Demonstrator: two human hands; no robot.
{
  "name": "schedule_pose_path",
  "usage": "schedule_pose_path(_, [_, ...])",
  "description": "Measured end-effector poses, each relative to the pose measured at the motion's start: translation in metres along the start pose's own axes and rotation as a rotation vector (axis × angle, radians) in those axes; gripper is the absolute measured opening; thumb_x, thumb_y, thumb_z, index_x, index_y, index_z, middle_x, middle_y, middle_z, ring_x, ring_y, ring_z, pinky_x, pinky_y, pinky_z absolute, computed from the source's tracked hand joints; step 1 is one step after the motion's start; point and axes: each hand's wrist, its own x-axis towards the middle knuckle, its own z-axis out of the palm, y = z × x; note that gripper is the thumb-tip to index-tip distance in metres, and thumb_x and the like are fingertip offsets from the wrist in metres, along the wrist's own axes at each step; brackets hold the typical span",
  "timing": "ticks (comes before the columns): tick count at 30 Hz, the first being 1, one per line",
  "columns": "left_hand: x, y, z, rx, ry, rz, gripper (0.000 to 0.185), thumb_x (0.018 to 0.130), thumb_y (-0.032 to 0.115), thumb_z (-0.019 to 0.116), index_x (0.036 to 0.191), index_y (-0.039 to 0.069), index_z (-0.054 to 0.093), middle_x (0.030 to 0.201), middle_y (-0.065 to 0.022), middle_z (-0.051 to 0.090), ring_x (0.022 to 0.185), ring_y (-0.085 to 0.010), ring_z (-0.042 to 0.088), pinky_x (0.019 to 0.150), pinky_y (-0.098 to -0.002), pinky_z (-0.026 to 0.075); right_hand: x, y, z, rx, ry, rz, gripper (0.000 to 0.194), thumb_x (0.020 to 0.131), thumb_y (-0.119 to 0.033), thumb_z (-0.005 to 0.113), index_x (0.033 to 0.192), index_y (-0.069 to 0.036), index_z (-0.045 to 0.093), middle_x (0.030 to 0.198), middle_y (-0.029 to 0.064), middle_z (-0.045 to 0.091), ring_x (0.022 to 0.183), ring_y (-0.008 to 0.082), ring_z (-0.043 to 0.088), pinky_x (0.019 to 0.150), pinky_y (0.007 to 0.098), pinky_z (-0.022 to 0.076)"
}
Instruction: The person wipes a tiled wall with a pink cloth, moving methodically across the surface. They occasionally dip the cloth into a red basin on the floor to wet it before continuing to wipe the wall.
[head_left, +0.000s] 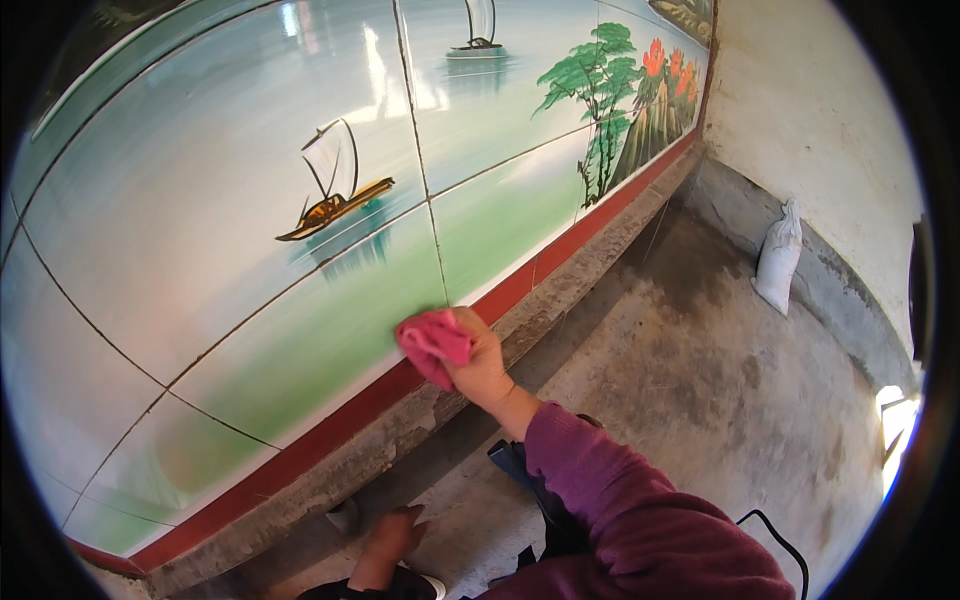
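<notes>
My right hand (480, 360) is closed around a crumpled pink cloth (431, 345). It presses the cloth against the lower edge of a glossy painted tile wall (330, 360), where a green band meets a dark red border (315, 457). Above the cloth, a sailing boat (337, 202) is painted across the tiles. At the bottom of the view, my left hand (397, 532) hangs low over the floor with nothing visible in it. Its fingers look loosely bent and slightly apart.
A rough concrete ledge (375, 442) runs under the red border. To the right, a tied white sack (780, 259) leans against the grey base of a plain wall (795, 90). The stained concrete floor (675, 360) stretches between. A black cable or strap (795, 544) curves at lower right.
</notes>
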Motion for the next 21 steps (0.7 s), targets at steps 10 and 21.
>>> schedule_pose_path(10, [-0.004,-0.001,-0.001,-0.003,0.016,-0.004,0.041,0.087,0.038,0.068,0.119,0.013,0.068,0.103,-0.0174,0.070,0.095,-0.0377,0.067,0.081,-0.0456,0.054,0.038,0.061,-0.071,0.079,0.722,0.201,0.025,0.091,0.001,0.065,0.116,-0.002,0.062,0.110,0.0044,0.067,0.100,0.0121,0.062,0.089,0.0248,0.0485])
schedule_pose_path(21, [0.004,-0.001,0.010,0.030,-0.048,0.012,0.042,0.086,0.039,0.067,0.120,0.013,0.068,0.106,-0.0176,0.070,0.096,-0.0367,0.067,0.082,-0.0448,0.054,0.006,0.045,-0.032,-0.142,0.390,0.134,0.025,0.088,-0.003,0.068,0.112,0.000,0.061,0.106,0.0080,0.068,0.101,0.0135,0.062,0.090,0.0281,0.0494])
